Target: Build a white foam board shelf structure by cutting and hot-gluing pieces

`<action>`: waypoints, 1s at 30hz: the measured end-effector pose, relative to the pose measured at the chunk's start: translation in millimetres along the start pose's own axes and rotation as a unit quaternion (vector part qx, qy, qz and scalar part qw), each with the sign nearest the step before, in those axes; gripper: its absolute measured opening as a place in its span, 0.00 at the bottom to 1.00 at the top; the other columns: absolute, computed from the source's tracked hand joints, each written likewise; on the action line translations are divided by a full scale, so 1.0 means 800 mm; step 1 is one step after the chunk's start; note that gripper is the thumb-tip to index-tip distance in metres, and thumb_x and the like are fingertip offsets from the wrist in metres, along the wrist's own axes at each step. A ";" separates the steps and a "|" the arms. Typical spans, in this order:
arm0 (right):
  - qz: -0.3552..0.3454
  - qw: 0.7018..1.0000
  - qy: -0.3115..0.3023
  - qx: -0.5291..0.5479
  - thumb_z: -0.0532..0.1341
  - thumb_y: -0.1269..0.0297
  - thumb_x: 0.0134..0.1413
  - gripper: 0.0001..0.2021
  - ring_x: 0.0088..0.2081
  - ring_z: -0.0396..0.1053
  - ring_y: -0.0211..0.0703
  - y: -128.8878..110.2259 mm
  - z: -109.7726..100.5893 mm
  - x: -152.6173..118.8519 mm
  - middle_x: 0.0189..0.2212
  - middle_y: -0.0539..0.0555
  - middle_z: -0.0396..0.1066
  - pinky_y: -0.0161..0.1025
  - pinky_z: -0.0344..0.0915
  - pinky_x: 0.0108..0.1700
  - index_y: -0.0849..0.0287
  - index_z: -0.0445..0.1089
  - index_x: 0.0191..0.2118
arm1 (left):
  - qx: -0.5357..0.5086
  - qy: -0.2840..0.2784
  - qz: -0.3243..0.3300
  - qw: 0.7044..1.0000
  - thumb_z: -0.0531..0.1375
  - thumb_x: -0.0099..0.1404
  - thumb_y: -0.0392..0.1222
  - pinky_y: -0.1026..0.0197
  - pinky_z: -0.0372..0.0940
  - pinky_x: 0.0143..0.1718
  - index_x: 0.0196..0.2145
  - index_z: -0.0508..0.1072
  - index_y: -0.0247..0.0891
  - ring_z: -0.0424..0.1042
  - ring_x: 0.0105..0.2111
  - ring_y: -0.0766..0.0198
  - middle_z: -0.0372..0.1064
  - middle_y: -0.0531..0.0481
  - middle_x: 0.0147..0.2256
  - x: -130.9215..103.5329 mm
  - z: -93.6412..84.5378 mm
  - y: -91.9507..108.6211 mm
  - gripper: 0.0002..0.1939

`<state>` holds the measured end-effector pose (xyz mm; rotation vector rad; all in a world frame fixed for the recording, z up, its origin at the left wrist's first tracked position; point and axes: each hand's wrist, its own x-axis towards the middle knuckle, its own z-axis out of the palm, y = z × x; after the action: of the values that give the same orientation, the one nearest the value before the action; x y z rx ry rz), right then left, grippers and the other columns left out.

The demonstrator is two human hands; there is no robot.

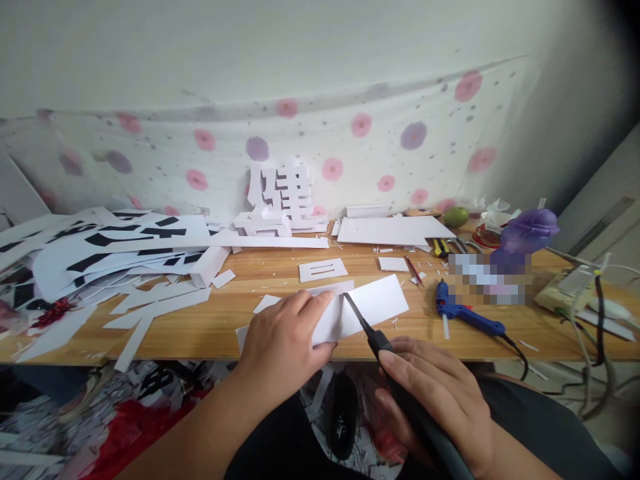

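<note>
Bare wood of the table point(280, 277) opens just beyond the left hand point(283, 343), a clear lane running far toward the white cut-out stack point(280, 197). Left side is choked: paper sheets point(105, 250) and loose strips point(150, 310) spill to the near edge. Right of the knife point(367, 327), the blue glue gun point(463, 310) and its cord block the way, with the purple bottle point(525, 233) and tangled cables point(595, 320) crowding farther right
</note>
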<state>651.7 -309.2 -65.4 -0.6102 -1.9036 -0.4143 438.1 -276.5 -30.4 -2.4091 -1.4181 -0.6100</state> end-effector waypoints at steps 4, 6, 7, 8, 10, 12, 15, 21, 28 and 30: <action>-0.009 1.000 0.004 -0.017 0.60 0.74 0.53 0.13 0.32 0.77 0.45 -0.001 -0.002 0.002 0.26 0.54 0.77 0.38 0.76 0.36 0.63 0.69 0.46 | -0.004 -0.006 -0.002 1.000 0.63 0.53 0.37 0.57 0.68 0.34 0.53 0.67 0.44 0.74 0.39 0.55 0.73 0.50 0.40 0.000 -0.003 -0.002 0.28; -0.014 1.000 -0.001 -0.018 0.61 0.73 0.52 0.13 0.33 0.78 0.45 -0.001 -0.002 -0.001 0.26 0.55 0.77 0.38 0.76 0.36 0.65 0.69 0.45 | -0.003 -0.007 -0.010 1.000 0.63 0.54 0.37 0.57 0.68 0.34 0.53 0.67 0.45 0.74 0.39 0.55 0.73 0.50 0.41 0.001 -0.004 -0.004 0.27; -0.017 1.000 -0.002 -0.017 0.61 0.73 0.52 0.13 0.33 0.78 0.45 -0.001 -0.002 -0.002 0.26 0.55 0.77 0.38 0.76 0.36 0.65 0.69 0.45 | -0.002 -0.007 -0.015 1.000 0.63 0.54 0.38 0.57 0.68 0.34 0.53 0.67 0.45 0.74 0.39 0.55 0.73 0.50 0.41 0.002 -0.005 -0.005 0.27; -0.020 1.000 -0.001 -0.018 0.60 0.73 0.52 0.12 0.33 0.78 0.45 -0.001 -0.002 -0.003 0.26 0.55 0.77 0.38 0.76 0.36 0.65 0.69 0.44 | -0.002 -0.006 -0.018 1.000 0.63 0.54 0.38 0.56 0.68 0.35 0.53 0.67 0.44 0.74 0.39 0.55 0.73 0.50 0.42 0.002 -0.005 -0.006 0.27; -0.022 1.000 -0.006 -0.020 0.60 0.73 0.52 0.11 0.32 0.78 0.45 -0.001 -0.002 -0.005 0.26 0.56 0.77 0.38 0.76 0.35 0.66 0.70 0.44 | -0.004 0.000 -0.023 1.000 0.63 0.55 0.39 0.56 0.68 0.36 0.53 0.68 0.44 0.74 0.40 0.55 0.73 0.49 0.42 0.004 -0.003 -0.010 0.26; -0.020 0.999 -0.012 -0.025 0.60 0.73 0.53 0.11 0.31 0.78 0.45 -0.001 -0.003 -0.005 0.26 0.55 0.77 0.38 0.76 0.35 0.65 0.70 0.43 | -0.008 0.008 -0.026 1.000 0.63 0.54 0.39 0.57 0.68 0.36 0.52 0.68 0.45 0.75 0.40 0.55 0.74 0.49 0.42 0.007 -0.001 -0.014 0.26; -0.021 0.999 -0.023 -0.030 0.59 0.73 0.53 0.10 0.31 0.78 0.45 -0.004 -0.001 -0.008 0.25 0.55 0.77 0.38 0.76 0.34 0.65 0.70 0.43 | -0.004 0.017 -0.030 0.999 0.64 0.54 0.39 0.57 0.69 0.35 0.52 0.68 0.45 0.75 0.39 0.55 0.74 0.50 0.40 0.012 0.000 -0.023 0.26; -0.003 0.999 -0.050 -0.005 0.55 0.70 0.58 0.09 0.31 0.76 0.43 0.002 0.001 -0.035 0.25 0.54 0.76 0.37 0.74 0.33 0.64 0.69 0.43 | 0.037 0.092 -0.090 0.991 0.63 0.56 0.44 0.55 0.69 0.38 0.54 0.67 0.42 0.75 0.42 0.52 0.73 0.46 0.47 0.018 -0.013 -0.050 0.26; 0.121 0.940 -0.270 -0.168 0.56 0.68 0.62 0.19 0.41 0.72 0.47 0.125 -0.010 -0.021 0.40 0.57 0.72 0.42 0.69 0.41 0.54 0.64 0.58 | 0.007 0.037 -0.103 0.994 0.63 0.56 0.43 0.54 0.69 0.41 0.54 0.67 0.43 0.75 0.43 0.53 0.74 0.48 0.45 0.005 -0.008 -0.059 0.26; 0.141 0.906 -0.353 -0.187 0.54 0.75 0.59 0.23 0.44 0.71 0.51 0.160 0.001 -0.013 0.42 0.59 0.70 0.43 0.67 0.41 0.53 0.65 0.59 | -0.011 0.019 -0.093 0.995 0.62 0.57 0.42 0.54 0.69 0.43 0.53 0.67 0.43 0.74 0.44 0.53 0.73 0.47 0.47 -0.001 -0.003 -0.061 0.26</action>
<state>729.9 -207.2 -73.8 -1.4257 -2.3761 -0.4027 394.5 -254.8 -27.1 -2.2852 -1.6388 -0.7152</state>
